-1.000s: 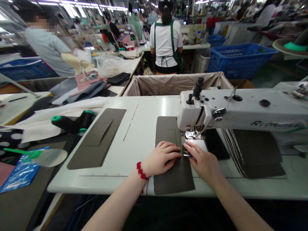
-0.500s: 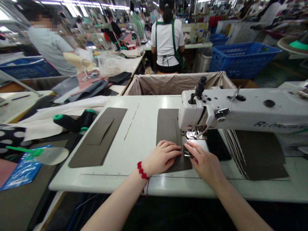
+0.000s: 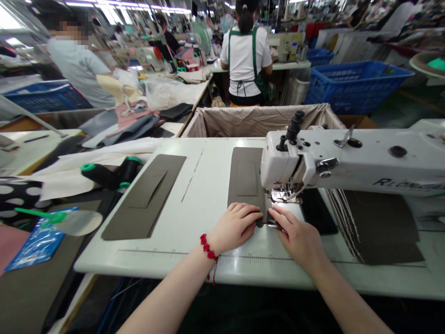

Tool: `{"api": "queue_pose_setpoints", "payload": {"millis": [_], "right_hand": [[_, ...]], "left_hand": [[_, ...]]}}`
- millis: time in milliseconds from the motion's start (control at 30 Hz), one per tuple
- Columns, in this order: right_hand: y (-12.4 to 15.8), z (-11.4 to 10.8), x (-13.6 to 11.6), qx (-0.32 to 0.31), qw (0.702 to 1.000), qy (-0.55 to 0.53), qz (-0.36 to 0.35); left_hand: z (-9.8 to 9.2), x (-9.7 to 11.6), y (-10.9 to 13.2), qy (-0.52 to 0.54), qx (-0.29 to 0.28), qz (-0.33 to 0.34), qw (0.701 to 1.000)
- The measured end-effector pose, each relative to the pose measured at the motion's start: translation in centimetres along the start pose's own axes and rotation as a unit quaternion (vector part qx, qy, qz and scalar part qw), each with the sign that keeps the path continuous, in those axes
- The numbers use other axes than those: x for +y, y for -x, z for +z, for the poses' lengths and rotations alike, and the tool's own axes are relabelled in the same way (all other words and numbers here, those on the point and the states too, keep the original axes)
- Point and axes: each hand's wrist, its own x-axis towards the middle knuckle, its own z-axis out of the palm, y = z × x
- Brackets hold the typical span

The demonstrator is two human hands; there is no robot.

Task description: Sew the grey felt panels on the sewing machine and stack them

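A dark olive-grey panel with a stitched rectangle lies beside and partly under the head of a white sewing machine. On its near end rests my left hand, fingers stretched out and lying flat, a red bracelet at the wrist. My right hand is closed, index finger near the presser foot. Between its fingers and thumb it holds small metal thread snips; their handle is hidden. Both hands are close together just in front of the needle area.
A similar panel with a slit lies at left, near black thread spools. Stacked panels and a black flat object are at right. Behind the table stands a cloth-lined bin; a person sits beyond it.
The panel has slid away from me past the presser foot, so its near end now lies at my fingertips. My hands have barely moved; the view has shifted slightly.
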Motion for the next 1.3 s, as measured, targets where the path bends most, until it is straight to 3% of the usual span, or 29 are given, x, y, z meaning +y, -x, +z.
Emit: {"api": "queue_pose_setpoints", "payload": {"millis": [333,567,1300], "right_hand": [[0.1,0.1,0.1,0.008,1.0,-0.011,-0.005],[-0.1,0.1,0.1,0.016,1.0,-0.019,-0.011],[0.0,0.3,0.2,0.014,1.0,-0.016,-0.006]], "left_hand": [[1.0,-0.4,-0.1,-0.014,0.026,-0.031,0.999],[1.1,-0.5,-0.3,-0.046,0.011,-0.056,0.997],[1.0,-0.5,-0.3,-0.053,0.013,-0.057,0.997]]}}
